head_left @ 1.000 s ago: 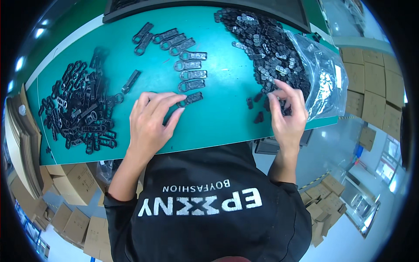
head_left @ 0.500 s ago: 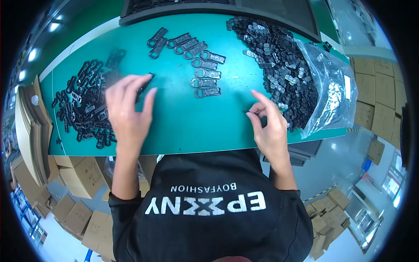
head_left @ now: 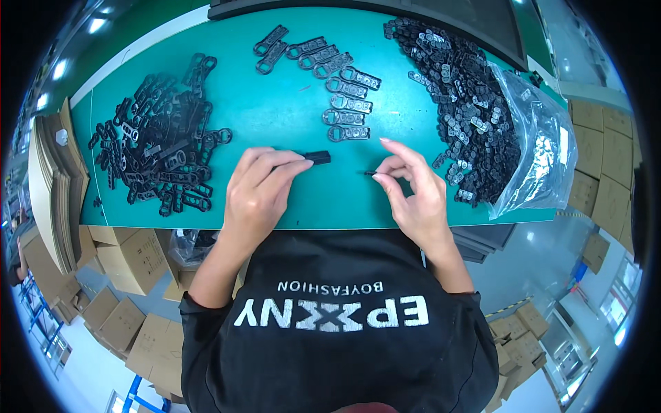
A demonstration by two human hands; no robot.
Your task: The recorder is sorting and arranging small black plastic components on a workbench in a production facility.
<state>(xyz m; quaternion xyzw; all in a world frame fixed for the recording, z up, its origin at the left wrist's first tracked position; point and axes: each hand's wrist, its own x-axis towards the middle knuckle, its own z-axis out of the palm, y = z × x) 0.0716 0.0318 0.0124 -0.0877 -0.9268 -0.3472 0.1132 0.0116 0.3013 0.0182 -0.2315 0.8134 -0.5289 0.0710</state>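
Note:
Between the fingertips of my left hand point(head_left: 256, 196) is a black plastic ring-ended piece point(head_left: 317, 157), turned on edge so its ring is hidden by the fingers. Opposite it, my right hand point(head_left: 420, 199) pinches a small dark flat piece point(head_left: 370, 173) between thumb and finger. A gap separates the two pieces above the green tabletop point(head_left: 323, 199). Just beyond my hands, several black plastic pieces with a ring at one end point(head_left: 350, 133) lie in a curved line, their flat faces showing small grey inserts.
A heap of black ring-ended pieces point(head_left: 165, 151) covers the table's left side. At the right, a pile of small black pieces point(head_left: 475, 117) spreads beside a clear plastic bag point(head_left: 540, 151). A dark tray point(head_left: 441, 20) borders the far edge. Cardboard boxes point(head_left: 131, 261) stand beyond the table.
My left hand has moved right from beside the left heap, bringing the black piece toward the middle. My right hand still pinches its small piece. The whole view has shifted slightly.

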